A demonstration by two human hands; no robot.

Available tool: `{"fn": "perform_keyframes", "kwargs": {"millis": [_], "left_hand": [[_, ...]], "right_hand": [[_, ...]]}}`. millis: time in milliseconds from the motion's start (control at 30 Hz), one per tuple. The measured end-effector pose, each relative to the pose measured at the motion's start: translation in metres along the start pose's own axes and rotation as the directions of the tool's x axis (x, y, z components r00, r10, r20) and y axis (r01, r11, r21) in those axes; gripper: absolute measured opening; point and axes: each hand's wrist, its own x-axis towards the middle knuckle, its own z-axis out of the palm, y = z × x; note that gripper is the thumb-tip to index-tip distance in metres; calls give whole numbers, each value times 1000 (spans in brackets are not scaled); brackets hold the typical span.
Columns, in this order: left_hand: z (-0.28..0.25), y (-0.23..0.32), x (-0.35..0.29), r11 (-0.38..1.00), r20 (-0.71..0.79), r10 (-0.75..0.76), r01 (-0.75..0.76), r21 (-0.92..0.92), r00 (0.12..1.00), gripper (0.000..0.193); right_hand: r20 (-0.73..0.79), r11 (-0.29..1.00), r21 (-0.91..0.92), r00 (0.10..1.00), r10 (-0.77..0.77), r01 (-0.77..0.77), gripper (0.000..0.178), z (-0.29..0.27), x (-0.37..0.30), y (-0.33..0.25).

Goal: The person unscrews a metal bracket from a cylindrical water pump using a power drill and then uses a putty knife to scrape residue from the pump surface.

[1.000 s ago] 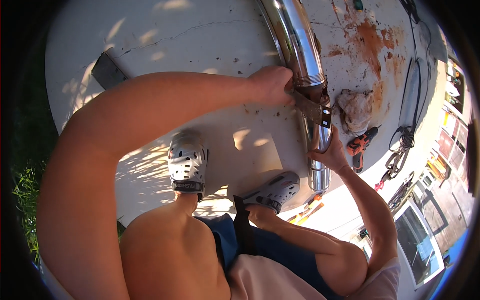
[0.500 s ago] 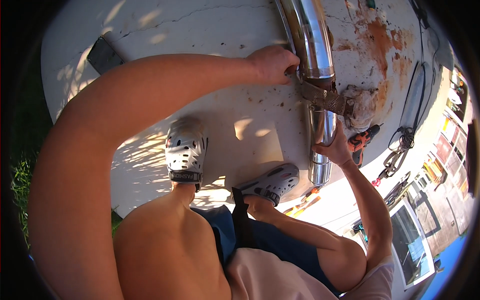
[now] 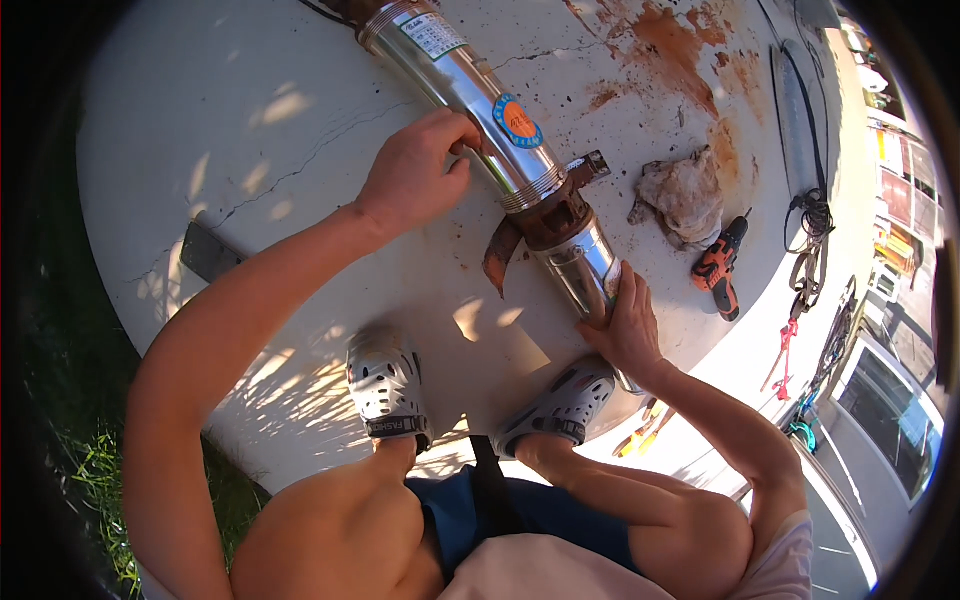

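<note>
Clasps, with the right hand point(image 3: 628, 325), thumb and fingers around opposite sides, the near part of a long polished steel cylinder point(image 3: 520, 165) lying aslant on a pale concrete slab point(image 3: 270, 50), probably against rolling. Has an orange-and-black cordless drill point(image 3: 716, 266) to the right, perhaps for easy reach. Farther up, rests the left hand's point(image 3: 420, 170) curled fingers alongside, seemingly to steady; cannot tell whether pinching.

Both Arms point(image 3: 740, 425) Stretched Forward

The left hand point(image 3: 412, 172) is held farther out, fingers point(image 3: 462, 132) curled, elbow point(image 3: 155, 390) bent wide. The right hand point(image 3: 628, 330) is placed nearer, thumb point(image 3: 600, 338) spread from fingers. The knees point(image 3: 710, 530) are bent by the near edge of the slab point(image 3: 300, 60).
</note>
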Motion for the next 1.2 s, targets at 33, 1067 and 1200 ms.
{"fn": "perform_keyframes", "kwargs": {"millis": [33, 1067, 1200], "left_hand": [[-4, 4, 6, 1000, 23, 20, -21, 15, 1000, 18], [30, 36, 95, 827, 531, 302, -495, 268, 792, 20], [31, 36, 79, 794, 505, 325, -520, 314, 800, 17]], "right_hand": [[-15, 999, -36, 999, -34, 34, 113, 4, -3, -4], [-160, 981, 191, 987, 0, 31, 110, 7, -13, 5], [-235, 990, 137, 972, -10, 44, 110, 14, -21, -2]]}}
